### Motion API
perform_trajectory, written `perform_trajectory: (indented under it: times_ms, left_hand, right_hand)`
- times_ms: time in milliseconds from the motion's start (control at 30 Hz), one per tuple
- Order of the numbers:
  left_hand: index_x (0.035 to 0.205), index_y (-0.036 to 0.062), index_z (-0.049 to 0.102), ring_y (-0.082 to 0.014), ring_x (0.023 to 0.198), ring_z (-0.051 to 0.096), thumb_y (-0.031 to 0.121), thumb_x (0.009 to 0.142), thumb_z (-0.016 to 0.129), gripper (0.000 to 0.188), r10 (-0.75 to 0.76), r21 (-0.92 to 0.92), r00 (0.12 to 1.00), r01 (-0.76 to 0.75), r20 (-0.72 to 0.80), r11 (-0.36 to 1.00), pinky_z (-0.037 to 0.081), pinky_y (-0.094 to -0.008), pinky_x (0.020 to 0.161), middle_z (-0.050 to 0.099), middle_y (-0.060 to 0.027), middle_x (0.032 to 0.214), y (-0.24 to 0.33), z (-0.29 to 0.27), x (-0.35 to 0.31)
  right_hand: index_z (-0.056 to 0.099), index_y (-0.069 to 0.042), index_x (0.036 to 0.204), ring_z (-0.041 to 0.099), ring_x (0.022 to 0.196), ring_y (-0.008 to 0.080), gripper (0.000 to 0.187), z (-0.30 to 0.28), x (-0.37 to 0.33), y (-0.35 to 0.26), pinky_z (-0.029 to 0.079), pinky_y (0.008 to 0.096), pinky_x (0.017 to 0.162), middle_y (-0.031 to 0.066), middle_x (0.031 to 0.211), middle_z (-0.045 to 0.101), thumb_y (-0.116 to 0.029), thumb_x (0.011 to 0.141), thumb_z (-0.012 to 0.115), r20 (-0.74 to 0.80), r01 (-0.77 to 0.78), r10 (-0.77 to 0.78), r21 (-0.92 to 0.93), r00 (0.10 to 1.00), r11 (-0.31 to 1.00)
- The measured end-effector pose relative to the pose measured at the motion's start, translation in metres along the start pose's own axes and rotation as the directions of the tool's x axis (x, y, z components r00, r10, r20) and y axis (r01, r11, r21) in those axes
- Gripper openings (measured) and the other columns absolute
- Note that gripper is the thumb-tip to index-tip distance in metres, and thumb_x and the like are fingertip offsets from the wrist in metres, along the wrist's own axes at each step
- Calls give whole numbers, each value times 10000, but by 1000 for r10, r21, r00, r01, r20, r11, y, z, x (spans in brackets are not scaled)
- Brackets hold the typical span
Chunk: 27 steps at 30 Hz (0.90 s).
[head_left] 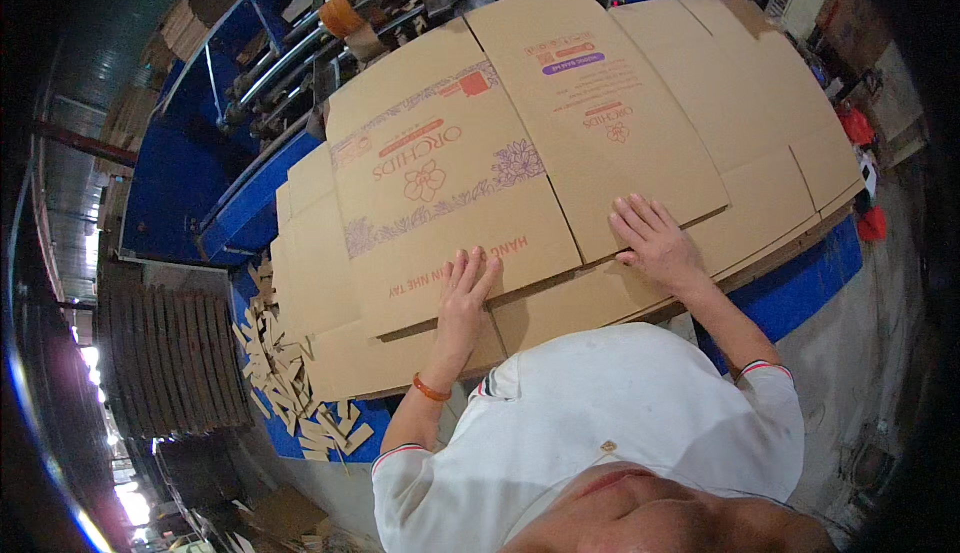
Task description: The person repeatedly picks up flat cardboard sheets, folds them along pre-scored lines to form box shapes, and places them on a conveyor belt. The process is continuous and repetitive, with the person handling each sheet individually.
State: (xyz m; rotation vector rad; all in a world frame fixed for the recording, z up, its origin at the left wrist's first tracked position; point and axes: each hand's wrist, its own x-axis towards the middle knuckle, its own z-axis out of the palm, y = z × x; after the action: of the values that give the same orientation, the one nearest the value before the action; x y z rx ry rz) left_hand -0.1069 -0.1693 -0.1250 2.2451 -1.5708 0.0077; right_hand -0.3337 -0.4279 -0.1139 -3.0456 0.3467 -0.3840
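A flat cardboard box blank (pixel 590 153), printed with red lettering, a flower and purple floral bands, lies across larger plain cardboard sheets (pixel 560 313). Along its near edge my left hand (pixel 465 293) rests with fingers stretched forward on the left printed panel. My right hand (pixel 655 243) lies flat at the near edge of the right panel, its fingers apart and the thumb pointing left. A dark slot runs between these two panels. Neither hand is wrapped around anything. The far side of the blank reaches up to the machine.
Behind the sheets stands a blue machine (pixel 170 193) with metal rollers (pixel 290 63). Cardboard offcuts (pixel 290 383) are heaped on the blue surface at the left. Further left is a tall stack of dark sheets (pixel 170 358). Red items (pixel 858 128) sit beyond the right edge.
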Motion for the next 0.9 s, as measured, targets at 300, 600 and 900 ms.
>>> perform_trajectory:
  times_ms: [300, 600, 900]
  left_hand:
    - [1346, 159, 496, -352, 1325, 370, -152, 668, 507, 745, 124, 89, 988, -116, -95, 989, 272, -503, 1100, 436, -120, 1414, -68, 11, 66]
    - [1347, 138, 460, -339, 1264, 432, 47, 803, 547, 558, 78, 374, 957, 34, -280, 927, 290, -585, 1047, 481, -117, 1348, -108, 4, 193]
    - [1287, 21, 504, -318, 1199, 502, 377, 876, 577, 549, -595, 201, 302, 952, -745, 231, 395, -468, 979, 516, -193, 1313, -282, -58, -59]
  right_hand:
    - [457, -121, 1352, 369, 1337, 253, 575, 25, 74, 38, 321, 486, 1061, 50, 1435, 419, -293, 826, 615, -84, 50, -55, -53, 995, 997]
    - [319, -95, 1441, 209, 1414, 261, 607, 61, 186, 114, 207, 496, 1112, 95, 1509, 290, -382, 933, 484, -353, -171, 132, -83, 926, 982]
    - [406, -54, 1382, 245, 1382, 349, 502, 43, 59, 101, 218, 453, 1120, 166, 1485, 306, -260, 938, 514, 9, -266, 266, 23, 964, 964]
